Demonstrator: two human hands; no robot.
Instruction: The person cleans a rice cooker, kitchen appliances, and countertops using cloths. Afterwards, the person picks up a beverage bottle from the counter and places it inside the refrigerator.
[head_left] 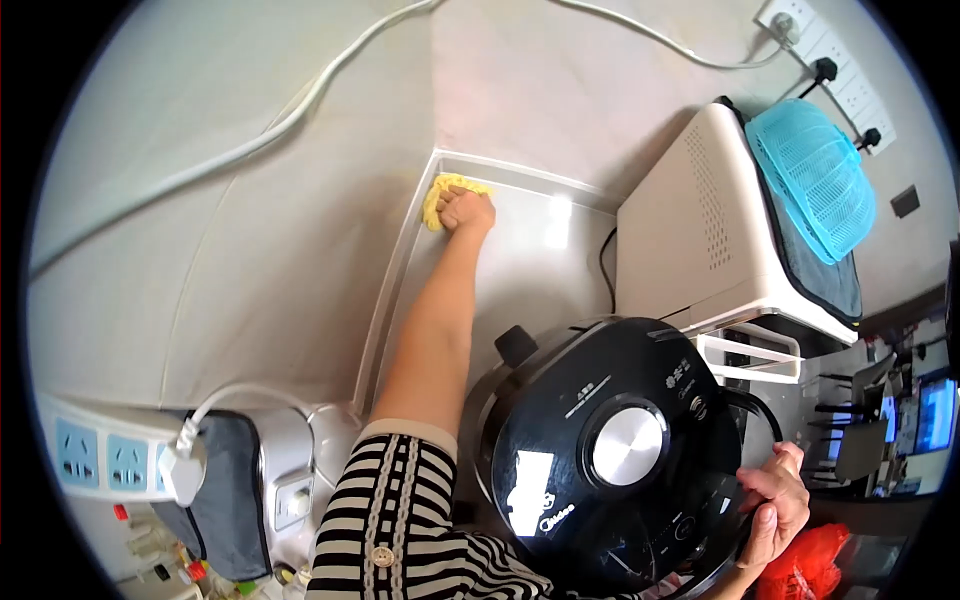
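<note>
My left hand is closed on a yellow cloth, pressed into the back corner of the grey-white countertop. That arm, in a striped sleeve, reaches past a black cooker with a round silver disc on its lid. At the cooker's right front edge, my right hand rests with its fingers bent round the rim; its fingertips are partly hidden against the cooker's side.
A white appliance with a blue basket on top stands at right. Wall sockets hold plugs. A white power strip is at lower left. A red bag lies at lower right. White cables hang along the walls.
</note>
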